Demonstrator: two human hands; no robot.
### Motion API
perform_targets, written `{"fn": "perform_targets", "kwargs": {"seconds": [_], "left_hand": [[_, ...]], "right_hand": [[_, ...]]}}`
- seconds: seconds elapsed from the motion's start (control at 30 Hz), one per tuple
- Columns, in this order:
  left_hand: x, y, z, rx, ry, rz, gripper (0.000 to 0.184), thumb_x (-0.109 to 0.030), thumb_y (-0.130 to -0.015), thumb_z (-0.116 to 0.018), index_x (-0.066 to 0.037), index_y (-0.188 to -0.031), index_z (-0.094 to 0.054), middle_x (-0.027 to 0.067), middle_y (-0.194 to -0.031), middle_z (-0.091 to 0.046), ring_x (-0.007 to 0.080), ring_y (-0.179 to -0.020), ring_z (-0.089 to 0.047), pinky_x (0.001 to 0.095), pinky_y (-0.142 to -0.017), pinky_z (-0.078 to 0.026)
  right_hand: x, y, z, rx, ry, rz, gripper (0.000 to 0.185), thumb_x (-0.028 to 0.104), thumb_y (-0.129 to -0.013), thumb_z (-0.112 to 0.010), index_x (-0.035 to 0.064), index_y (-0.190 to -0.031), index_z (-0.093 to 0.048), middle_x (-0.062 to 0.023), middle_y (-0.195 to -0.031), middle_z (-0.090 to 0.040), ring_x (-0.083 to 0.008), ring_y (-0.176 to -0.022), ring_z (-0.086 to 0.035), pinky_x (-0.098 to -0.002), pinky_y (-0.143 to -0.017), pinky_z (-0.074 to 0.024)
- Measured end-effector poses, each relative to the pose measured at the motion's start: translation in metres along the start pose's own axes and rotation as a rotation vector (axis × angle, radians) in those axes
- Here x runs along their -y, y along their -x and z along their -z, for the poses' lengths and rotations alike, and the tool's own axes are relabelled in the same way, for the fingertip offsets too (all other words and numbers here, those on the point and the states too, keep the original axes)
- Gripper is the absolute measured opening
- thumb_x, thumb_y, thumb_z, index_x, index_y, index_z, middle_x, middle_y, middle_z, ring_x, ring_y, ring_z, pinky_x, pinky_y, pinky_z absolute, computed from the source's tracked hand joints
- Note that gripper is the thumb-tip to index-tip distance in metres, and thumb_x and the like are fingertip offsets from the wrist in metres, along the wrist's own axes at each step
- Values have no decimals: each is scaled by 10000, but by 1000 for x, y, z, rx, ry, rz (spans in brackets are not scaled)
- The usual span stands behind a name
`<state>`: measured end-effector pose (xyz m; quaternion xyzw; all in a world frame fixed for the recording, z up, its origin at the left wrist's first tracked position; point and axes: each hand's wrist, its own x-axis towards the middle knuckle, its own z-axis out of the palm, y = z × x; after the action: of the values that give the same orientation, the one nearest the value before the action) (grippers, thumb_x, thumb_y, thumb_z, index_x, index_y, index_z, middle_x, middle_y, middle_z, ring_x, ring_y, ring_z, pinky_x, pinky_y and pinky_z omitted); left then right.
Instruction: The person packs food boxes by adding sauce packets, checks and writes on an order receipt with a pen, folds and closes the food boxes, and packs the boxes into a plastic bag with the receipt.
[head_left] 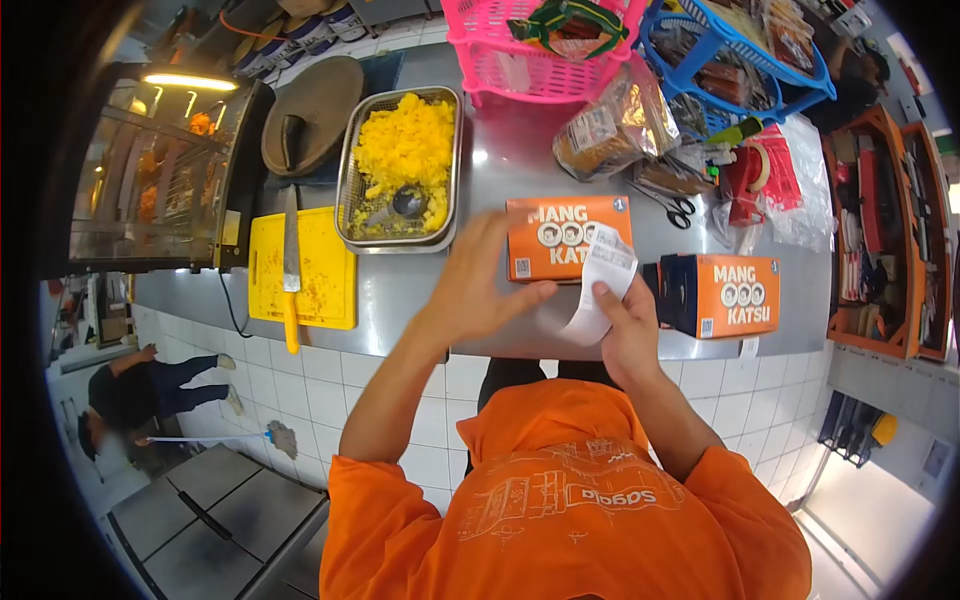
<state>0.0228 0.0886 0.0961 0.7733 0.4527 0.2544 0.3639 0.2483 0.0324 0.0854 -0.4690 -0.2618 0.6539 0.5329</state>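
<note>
In our right hand point(628, 325) we have the printed slip point(608, 268) pinched, thumb on its face and the hand nearly closed; its upper part overlaps the lower right corner of the near box point(540, 255) on the steel table point(505, 150), and its lower end curls freely towards us. Our left hand point(472, 285) is open and empty, fingers spread and thumb reaching towards the slip, just beside the box; we can't tell whether it touches the cardboard. With so small a pinch, the paper could slide loose or crease if we pulled on the curl, and a careless sweep of the left hand could shove the box askew. Just right of our right hand sits a second orange box point(738, 295), which a knock of the knuckles might shift. Farther left, the knife point(291, 250) lies on the yellow board point(325, 265) with its handle sticking out past the near side, so a wide swing of our left forearm could catch it and tip it floorward.
</note>
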Motion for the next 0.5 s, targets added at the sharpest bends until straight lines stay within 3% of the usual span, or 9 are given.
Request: {"fn": "perform_targets", "kwargs": {"seconds": [0.07, 0.17, 0.3, 0.33, 0.43, 0.5], "left_hand": [[-1, -20, -8, -48, -293, -58, 1266, -388, -629, -951, -98, -1637, -243, 257, -1507, -453, 409, -1398, -447, 520, -1178, -341], [16, -39, -39, 77, -521, -130, 1347, -391, -570, -967, -103, -1644, -206, 290, -1581, -327, 478, -1478, -315, 555, -1245, -254], [21, -50, -56, 117, -719, -103, 1319, -441, -608, -941, -114, -1650, -202, 292, -1522, -398, 448, -1407, -395, 534, -1207, -277], [25, -51, -59, 46, -725, -156, 1255, -446, -634, -910, -73, -1630, -244, 261, -1461, -450, 403, -1351, -438, 528, -1158, -304], [28, -49, -43, 50, -503, -72, 1203, -470, -638, -906, -44, -1588, -302, 236, -1385, -487, 399, -1320, -453, 528, -1113, -332], [45, -37, -28, -63, -529, -74, 1159, -484, -661, -895, -35, -1564, -324, 228, -1346, -498, 395, -1292, -464, 528, -1093, -340]], "right_hand": [[-5, 0, 5, -41, 79, 27, 372, 39, -1023, -614, -41, -1381, -553, -86, -1288, -669, -149, -1152, -632, -312, -1001, -502], [-9, 3, 8, -94, 131, 24, 369, -2, -999, -623, -45, -1359, -554, -96, -1242, -688, -144, -1083, -663, -294, -926, -534], [-19, 12, 18, -119, 185, -7, 287, -4, -967, -677, -58, -1239, -602, -118, -1099, -735, -126, -926, -704, -272, -805, -560], [-21, 18, 20, -104, 215, -25, 270, 3, -966, -685, -61, -1217, -611, -119, -1074, -741, -127, -905, -708, -273, -793, -563], [-29, 32, 22, -71, 254, -64, 205, 22, -959, -706, -66, -1138, -656, -114, -993, -756, -133, -825, -714, -276, -749, -576], [-50, 37, 33, -41, 226, -81, 197, 26, -959, -706, -66, -1129, -668, -115, -996, -754, -134, -827, -715, -276, -754, -578]]}}
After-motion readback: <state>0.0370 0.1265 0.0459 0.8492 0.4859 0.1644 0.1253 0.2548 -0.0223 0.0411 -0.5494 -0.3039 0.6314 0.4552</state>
